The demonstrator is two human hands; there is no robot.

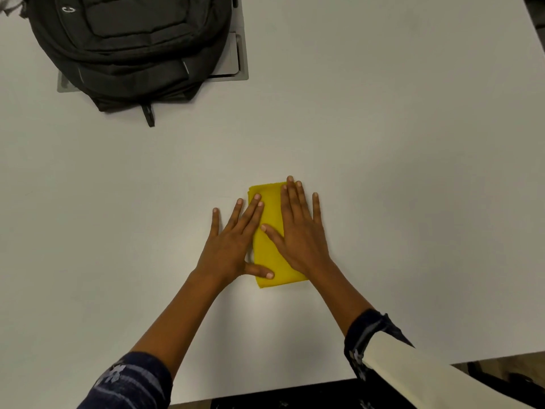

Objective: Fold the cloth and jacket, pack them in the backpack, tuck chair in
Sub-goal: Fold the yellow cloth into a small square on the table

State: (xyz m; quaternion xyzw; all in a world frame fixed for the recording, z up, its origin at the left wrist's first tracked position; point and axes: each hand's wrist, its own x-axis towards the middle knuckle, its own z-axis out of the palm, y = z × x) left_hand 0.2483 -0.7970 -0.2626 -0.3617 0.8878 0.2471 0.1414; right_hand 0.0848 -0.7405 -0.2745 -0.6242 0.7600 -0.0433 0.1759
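A yellow cloth [269, 231], already folded down to a small narrow rectangle, lies flat on the white worktop [383, 143] a little below the middle of the view, its long side running from 12 toward 6 o'clock. Both hands lie on it with fingers straight and spread. The left hand [233, 246] covers the cloth's 9 o'clock edge, its outer fingers resting on the bare worktop and its thumb laid across the near corner. The right hand [298, 231] presses flat over the 3 o'clock half, thumb pointing in toward the middle of the fabric. Neither grip is closed around anything; both are open palms bearing down, holding nothing.

The black backpack [129, 45] sits at about 11 o'clock, well apart from the cloth, lying partly over a grey panel [236, 54] set into the worktop. Whether any of its zips is open I cannot tell from here. No jacket is in view, and no chair can be made out with certainty.

By my reading, the step in hand is flattening the last fold of the cloth, so the task is in its early part. The next move likely calls for pinching the folded bundle by its edges so the layers stay together, then carrying it up toward 11 o'clock to the backpack, which would need an open compartment first.
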